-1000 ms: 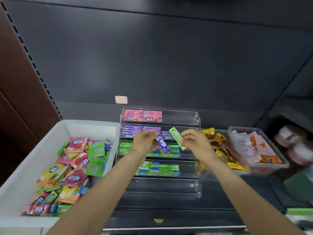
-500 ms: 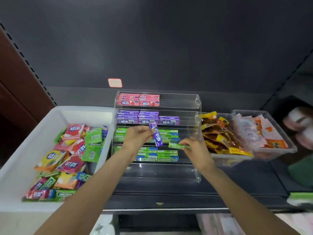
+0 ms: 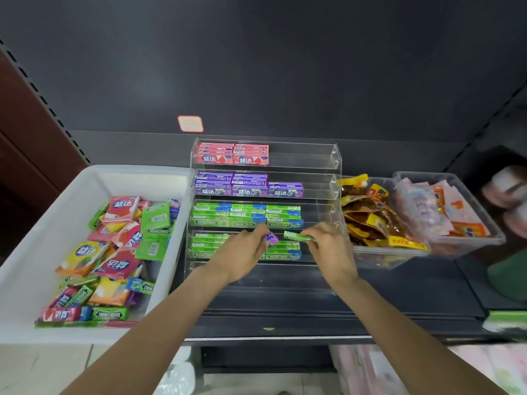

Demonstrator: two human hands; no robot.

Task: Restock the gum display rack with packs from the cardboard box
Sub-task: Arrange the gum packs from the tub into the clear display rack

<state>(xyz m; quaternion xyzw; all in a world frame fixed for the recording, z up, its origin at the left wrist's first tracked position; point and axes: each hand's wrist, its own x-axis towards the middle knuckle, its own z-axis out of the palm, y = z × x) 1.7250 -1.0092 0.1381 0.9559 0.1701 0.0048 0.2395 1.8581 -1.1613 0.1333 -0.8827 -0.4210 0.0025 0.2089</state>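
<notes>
Your left hand (image 3: 242, 252) pinches a purple pack (image 3: 271, 238) and your right hand (image 3: 328, 246) grips a green pack (image 3: 298, 236), both over the fourth tier of the clear rack (image 3: 335, 166). The white box (image 3: 42, 223) of loose gum sits just left of it.

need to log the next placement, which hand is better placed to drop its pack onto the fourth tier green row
Right. The right hand holds a green pack level, just above that row; the left hand holds a purple pack.
</notes>
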